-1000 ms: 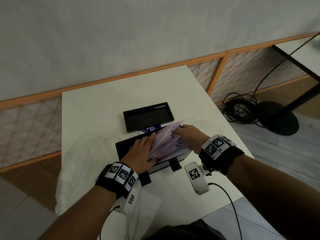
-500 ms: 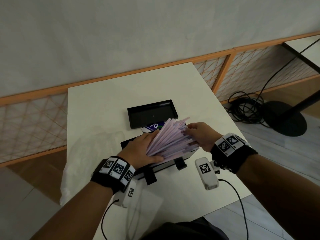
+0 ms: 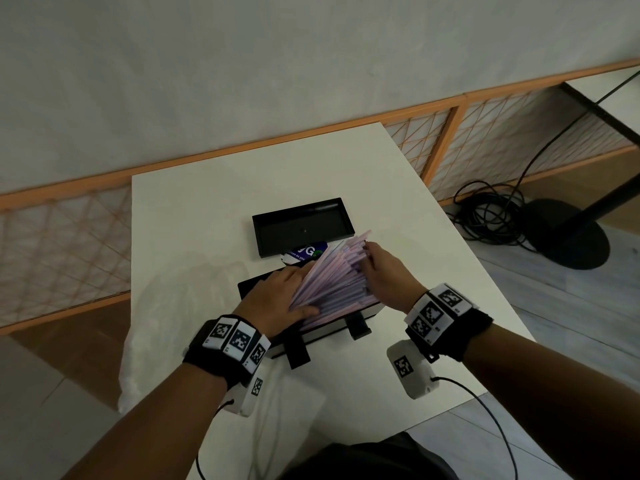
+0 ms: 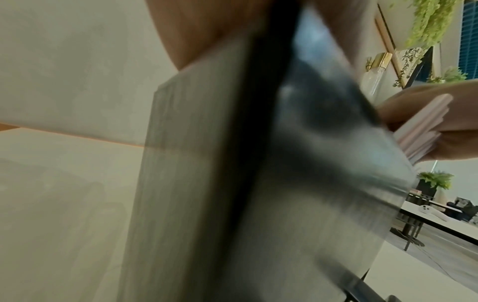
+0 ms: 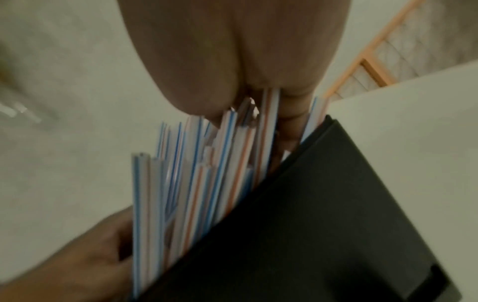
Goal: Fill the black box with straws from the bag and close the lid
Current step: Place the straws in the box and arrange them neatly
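The black box [image 3: 323, 332] stands near the table's front, with black clips on its front wall. A thick bundle of pale striped straws [image 3: 332, 277] lies slanted across its top, far ends sticking up to the right. My left hand [image 3: 294, 292] grips the bundle's near left end, thumb under and fingers over. My right hand [image 3: 372, 261] holds the far ends. In the right wrist view the straws [image 5: 201, 173] fan out above the box's wall [image 5: 323, 214]. In the left wrist view my right hand [image 4: 426, 114] pinches the straw ends [image 4: 424, 126]. The black lid [image 3: 301, 226] lies upturned behind the box.
A clear plastic bag [image 3: 180, 306] lies on the table's left side and hangs over its edge. A blue printed label [image 3: 306, 252] lies between lid and box. Coiled cables [image 3: 491, 216] and a black stand base [image 3: 571, 237] are on the floor at right.
Both hands kept hold of the straws and turned the bundle, so its far ends now point further away toward the lid. The head camera's view shifted slightly.
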A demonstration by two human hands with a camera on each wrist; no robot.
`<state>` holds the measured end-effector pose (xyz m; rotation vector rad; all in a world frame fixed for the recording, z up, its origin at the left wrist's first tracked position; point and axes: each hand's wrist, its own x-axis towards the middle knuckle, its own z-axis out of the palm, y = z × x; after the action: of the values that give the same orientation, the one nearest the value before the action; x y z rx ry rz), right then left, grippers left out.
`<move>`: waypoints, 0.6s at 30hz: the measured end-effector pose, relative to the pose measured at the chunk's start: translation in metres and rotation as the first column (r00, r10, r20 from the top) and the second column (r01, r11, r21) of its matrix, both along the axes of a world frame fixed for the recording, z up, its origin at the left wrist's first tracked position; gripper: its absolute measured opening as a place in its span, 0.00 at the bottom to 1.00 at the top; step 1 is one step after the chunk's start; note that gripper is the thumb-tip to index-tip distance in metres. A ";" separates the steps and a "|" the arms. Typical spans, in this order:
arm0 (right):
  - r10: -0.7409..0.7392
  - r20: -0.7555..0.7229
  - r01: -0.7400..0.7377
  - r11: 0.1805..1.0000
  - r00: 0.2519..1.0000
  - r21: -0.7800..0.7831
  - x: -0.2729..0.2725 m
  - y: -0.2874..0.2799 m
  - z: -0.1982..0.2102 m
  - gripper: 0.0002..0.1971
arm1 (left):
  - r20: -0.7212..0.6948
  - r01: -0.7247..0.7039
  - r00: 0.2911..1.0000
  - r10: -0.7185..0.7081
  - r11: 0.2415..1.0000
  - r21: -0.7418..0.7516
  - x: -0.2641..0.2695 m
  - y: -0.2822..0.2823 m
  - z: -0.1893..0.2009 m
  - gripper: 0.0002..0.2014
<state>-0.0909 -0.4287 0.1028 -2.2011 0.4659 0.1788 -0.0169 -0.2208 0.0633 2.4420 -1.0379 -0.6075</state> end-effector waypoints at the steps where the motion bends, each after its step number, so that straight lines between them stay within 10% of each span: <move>1: -0.016 0.043 0.018 0.999 0.999 -0.046 -0.001 0.000 0.000 0.14 | 0.002 -0.001 1.000 0.001 1.000 0.005 0.000 0.001 -0.002 0.46; 10: -0.003 -0.065 -0.015 0.965 0.998 -0.262 0.004 -0.017 0.019 0.21 | 0.027 0.001 1.000 -0.002 0.999 0.037 -0.001 0.001 -0.002 0.38; 18: -0.096 -0.066 0.102 0.991 0.993 0.089 0.001 -0.047 0.014 0.25 | 0.070 -0.022 0.997 0.021 1.000 0.012 -0.005 -0.007 0.000 0.35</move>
<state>-0.0902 -0.4755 0.1168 -2.0814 0.5883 0.2109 -0.0218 -0.2281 0.0633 2.4982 -1.0363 -0.5266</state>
